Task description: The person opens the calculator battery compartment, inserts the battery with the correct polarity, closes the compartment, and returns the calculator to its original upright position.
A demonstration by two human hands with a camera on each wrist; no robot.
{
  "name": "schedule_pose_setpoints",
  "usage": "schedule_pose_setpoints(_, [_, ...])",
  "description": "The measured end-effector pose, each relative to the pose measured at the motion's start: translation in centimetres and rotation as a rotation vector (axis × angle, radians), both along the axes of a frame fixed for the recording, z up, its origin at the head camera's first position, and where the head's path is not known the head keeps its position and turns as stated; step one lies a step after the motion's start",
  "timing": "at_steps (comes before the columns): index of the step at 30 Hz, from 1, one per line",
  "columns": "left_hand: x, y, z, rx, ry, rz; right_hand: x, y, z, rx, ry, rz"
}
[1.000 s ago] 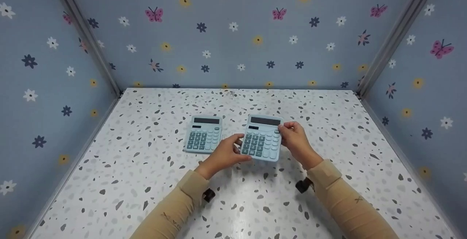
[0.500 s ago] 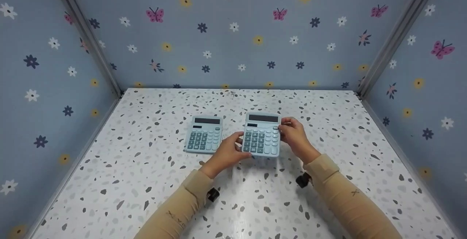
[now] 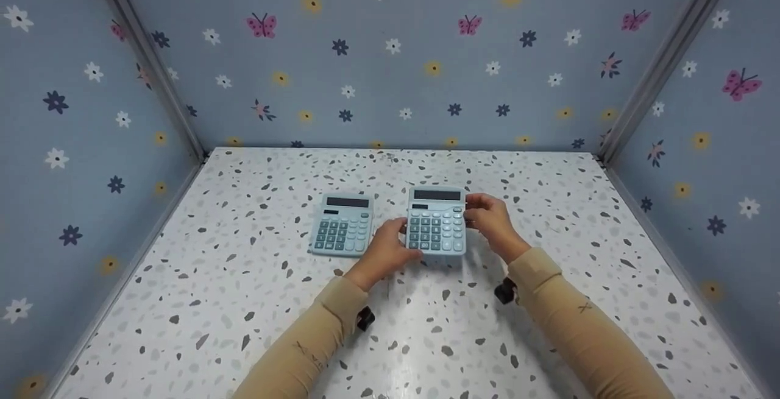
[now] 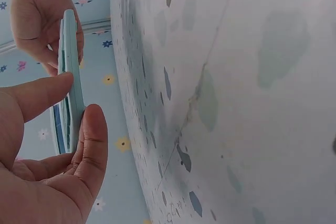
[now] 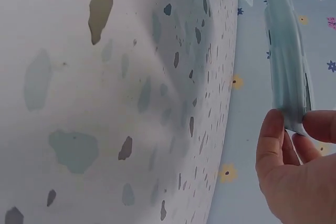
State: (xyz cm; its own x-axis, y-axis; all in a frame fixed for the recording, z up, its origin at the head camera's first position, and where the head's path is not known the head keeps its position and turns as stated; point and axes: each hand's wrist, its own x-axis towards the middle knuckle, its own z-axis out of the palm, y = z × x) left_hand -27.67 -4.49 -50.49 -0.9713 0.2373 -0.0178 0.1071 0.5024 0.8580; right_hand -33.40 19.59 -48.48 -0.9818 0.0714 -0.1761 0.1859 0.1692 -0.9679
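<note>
Both hands hold a light blue calculator (image 3: pixel 436 222) up off the table, its keys and dark display facing the head camera. My left hand (image 3: pixel 385 247) grips its lower left corner, thumb at the front edge; in the left wrist view the fingers (image 4: pixel 93 135) and thumb pinch the thin edge of the calculator (image 4: pixel 76 93). At the upper right side, my right hand (image 3: pixel 493 222) pinches the other edge. The right wrist view shows the underside of the calculator (image 5: pixel 286 51) between thumb and fingers (image 5: pixel 270 140). A second matching calculator (image 3: pixel 343 225) lies on the table just left of my left hand.
The speckled white table (image 3: pixel 244 301) is enclosed by blue flowered panels (image 3: pixel 390 52) at the back and both sides. Grey metal posts (image 3: pixel 146 58) stand at the back corners. Small dark devices hang under both wrists.
The held calculator has moved slightly away and left, and turned from a slant to nearly straight. Both hands have moved with it. The other calculator stays in place.
</note>
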Motion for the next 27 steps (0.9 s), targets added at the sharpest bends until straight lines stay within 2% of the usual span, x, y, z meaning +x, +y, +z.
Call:
schedule_pose_setpoints(5, [-0.6,0.6,-0.2,-0.039,0.006,-0.003,-0.6,0.0,-0.2,0.049,-0.024,0.003])
schedule_pose_setpoints(12, [-1.2,0.7,-0.9,-0.053,-0.008,-0.016,-1.6,0.1,-0.9,0.133,-0.087,0.056])
schedule_pose_setpoints(19, [-1.7,0.5,-1.4,0.005,-0.014,-0.042,-2.3,0.0,-1.5,0.181,-0.125,0.091])
schedule_pose_setpoints(27, [-2.0,0.6,-1.3,-0.044,-0.055,0.006,-3.0,-0.5,-1.9,0.311,-0.102,0.147])
